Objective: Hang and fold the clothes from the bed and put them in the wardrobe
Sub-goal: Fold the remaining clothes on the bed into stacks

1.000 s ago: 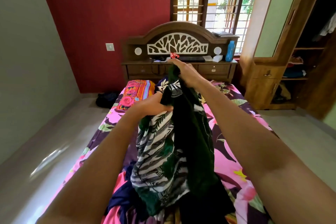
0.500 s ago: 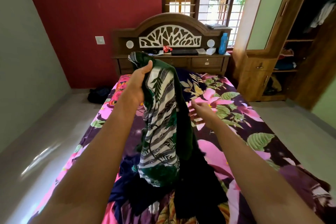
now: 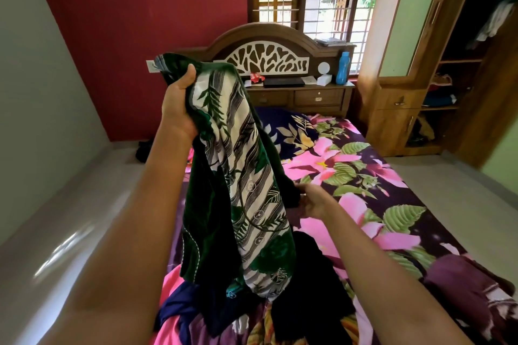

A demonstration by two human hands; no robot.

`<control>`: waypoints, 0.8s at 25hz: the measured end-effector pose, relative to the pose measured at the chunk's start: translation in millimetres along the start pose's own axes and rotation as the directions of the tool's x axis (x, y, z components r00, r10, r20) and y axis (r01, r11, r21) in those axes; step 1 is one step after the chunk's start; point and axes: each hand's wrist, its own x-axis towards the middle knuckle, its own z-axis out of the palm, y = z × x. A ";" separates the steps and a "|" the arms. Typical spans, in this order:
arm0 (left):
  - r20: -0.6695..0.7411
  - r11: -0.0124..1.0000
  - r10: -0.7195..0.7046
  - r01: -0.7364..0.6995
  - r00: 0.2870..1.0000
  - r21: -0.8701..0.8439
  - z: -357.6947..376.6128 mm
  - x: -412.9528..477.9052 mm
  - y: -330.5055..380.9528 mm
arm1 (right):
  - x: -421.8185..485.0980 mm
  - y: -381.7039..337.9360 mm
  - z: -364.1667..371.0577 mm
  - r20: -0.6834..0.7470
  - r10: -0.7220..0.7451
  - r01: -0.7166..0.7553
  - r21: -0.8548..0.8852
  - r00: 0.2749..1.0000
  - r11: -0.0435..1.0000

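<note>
My left hand (image 3: 179,109) grips the top of a green, white and black leaf-print garment (image 3: 238,182) and holds it up over the bed (image 3: 378,176). The cloth hangs down to a pile of clothes (image 3: 224,314) at the near end of the bed. My right hand (image 3: 311,199) is lower, at the garment's right edge, fingers on a dark fold of it; the cloth hides part of the hand. The open wooden wardrobe (image 3: 437,87) stands to the right of the bed, with shelves and hanging clothes inside.
The bed has a floral sheet and a carved wooden headboard (image 3: 269,45) with a shelf holding a blue bottle (image 3: 343,68) and small items. A dark bag (image 3: 143,150) lies on the floor at the left by the red wall. Grey floor runs along both sides.
My left hand has raised the garment higher and a little left. My right hand let go of the top a second ago, dropped down and now sits at the cloth's lower right edge.
</note>
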 end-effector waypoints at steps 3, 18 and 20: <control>-0.031 0.999 0.035 -0.035 0.999 -0.017 -17.6 -3.0 4.0 | -7.2 -46.1 0.7 0.031 -0.236 0.217 0.291 0.971 0.932; -0.234 0.998 0.046 -0.057 0.971 -0.041 -77.0 -5.2 -17.6 | -58.7 -109.4 -33.4 0.273 -0.422 0.416 0.082 0.865 0.906; -0.194 0.997 0.018 -0.033 0.981 -0.073 -82.1 -5.2 -24.5 | -60.0 -114.6 -38.1 0.210 -0.575 0.504 0.311 0.791 0.806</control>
